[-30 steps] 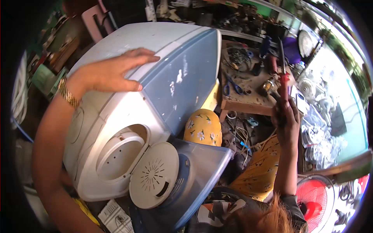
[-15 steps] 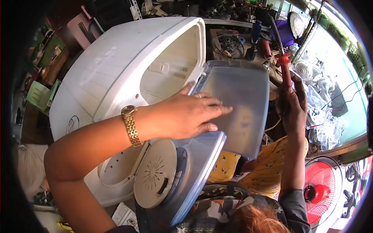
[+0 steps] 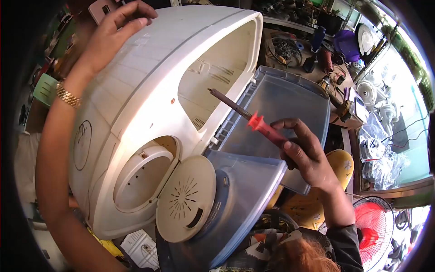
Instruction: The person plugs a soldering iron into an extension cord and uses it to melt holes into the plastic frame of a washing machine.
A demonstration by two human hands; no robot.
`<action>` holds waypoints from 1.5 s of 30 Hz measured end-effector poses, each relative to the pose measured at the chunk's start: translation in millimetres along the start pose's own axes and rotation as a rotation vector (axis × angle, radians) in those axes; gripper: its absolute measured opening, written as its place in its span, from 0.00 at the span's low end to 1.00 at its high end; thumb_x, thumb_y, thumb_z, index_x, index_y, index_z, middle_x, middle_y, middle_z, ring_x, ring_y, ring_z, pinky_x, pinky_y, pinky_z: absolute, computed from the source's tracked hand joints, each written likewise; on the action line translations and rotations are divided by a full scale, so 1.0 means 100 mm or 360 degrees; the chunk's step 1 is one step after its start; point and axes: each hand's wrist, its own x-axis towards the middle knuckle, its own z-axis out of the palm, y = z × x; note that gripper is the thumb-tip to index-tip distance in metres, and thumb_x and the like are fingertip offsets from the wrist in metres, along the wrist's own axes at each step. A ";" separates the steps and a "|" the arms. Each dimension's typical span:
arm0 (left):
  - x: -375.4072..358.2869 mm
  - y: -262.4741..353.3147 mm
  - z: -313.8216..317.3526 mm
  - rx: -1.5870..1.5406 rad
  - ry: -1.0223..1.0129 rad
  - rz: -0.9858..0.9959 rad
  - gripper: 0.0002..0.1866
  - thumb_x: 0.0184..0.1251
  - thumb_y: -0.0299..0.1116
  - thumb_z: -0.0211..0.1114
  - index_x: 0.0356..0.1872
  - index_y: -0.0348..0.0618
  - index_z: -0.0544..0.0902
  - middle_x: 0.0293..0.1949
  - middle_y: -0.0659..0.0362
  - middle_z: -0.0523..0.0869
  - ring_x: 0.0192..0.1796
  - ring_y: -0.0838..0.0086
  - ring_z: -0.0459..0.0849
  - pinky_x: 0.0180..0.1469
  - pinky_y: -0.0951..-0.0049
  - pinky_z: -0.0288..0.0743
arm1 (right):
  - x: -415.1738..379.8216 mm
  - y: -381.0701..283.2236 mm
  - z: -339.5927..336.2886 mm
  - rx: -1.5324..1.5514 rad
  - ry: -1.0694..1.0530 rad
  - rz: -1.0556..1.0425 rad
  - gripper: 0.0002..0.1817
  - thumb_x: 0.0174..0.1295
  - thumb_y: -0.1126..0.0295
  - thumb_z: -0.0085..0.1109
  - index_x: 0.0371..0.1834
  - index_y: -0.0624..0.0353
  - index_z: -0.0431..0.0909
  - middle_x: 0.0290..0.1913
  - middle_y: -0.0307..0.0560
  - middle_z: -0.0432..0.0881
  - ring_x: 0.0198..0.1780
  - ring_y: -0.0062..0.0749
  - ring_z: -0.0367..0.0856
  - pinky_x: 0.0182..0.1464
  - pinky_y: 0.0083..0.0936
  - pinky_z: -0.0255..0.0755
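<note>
A large white washing machine body lies tilted before me, with a wide opening and a smaller round one. My left hand, a gold watch on its wrist, is at the body's far upper edge with fingers loosely bent and apart. In my right hand is a soldering iron by its red handle, its dark rod pointing up-left across the wide opening. Below it, a translucent lid hangs open on its hinges. The second bluish lid stands open beside a round slotted cover.
A red fan stands at lower right. Behind the lids, a workbench carries coiled wire and tools. Bagged white parts lie by the glass at right. A white plastic panel sits below the body.
My left hand has left the translucent lid and moved up-left to the body's far edge. My right hand has brought the soldering iron leftward and down, over the lids. The view has shifted.
</note>
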 end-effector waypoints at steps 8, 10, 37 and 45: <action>-0.17 -0.20 0.49 0.0040 -0.0184 0.0179 0.18 0.74 0.39 0.55 0.57 0.39 0.76 0.53 0.58 0.76 0.58 0.73 0.74 0.66 0.74 0.62 | 0.27 -0.17 0.17 -0.0220 -0.0186 0.0002 0.19 0.71 0.64 0.51 0.61 0.60 0.67 0.31 0.31 0.69 0.27 0.12 0.59 0.30 0.13 0.52; -0.17 -0.17 0.49 0.0007 -0.0228 0.0090 0.21 0.74 0.39 0.54 0.58 0.34 0.74 0.54 0.56 0.75 0.62 0.71 0.71 0.67 0.74 0.59 | 0.32 -0.18 0.18 -0.0254 -0.0224 0.0008 0.19 0.71 0.64 0.51 0.61 0.59 0.67 0.31 0.31 0.69 0.27 0.12 0.60 0.30 0.13 0.52; -0.19 -0.02 0.48 0.0018 -0.0218 0.0044 0.16 0.72 0.34 0.57 0.55 0.36 0.76 0.51 0.53 0.75 0.59 0.68 0.73 0.65 0.68 0.65 | 0.42 -0.13 0.28 -0.0070 -0.0232 0.0079 0.19 0.72 0.64 0.51 0.60 0.61 0.67 0.26 0.29 0.67 0.24 0.09 0.58 0.27 0.12 0.50; -0.17 -0.13 0.48 0.0020 -0.0220 0.0173 0.16 0.72 0.34 0.57 0.55 0.35 0.76 0.51 0.53 0.76 0.59 0.68 0.73 0.65 0.69 0.65 | 0.41 -0.14 0.29 -0.0061 -0.0228 0.0127 0.18 0.72 0.65 0.50 0.60 0.61 0.67 0.25 0.29 0.67 0.24 0.10 0.58 0.27 0.13 0.50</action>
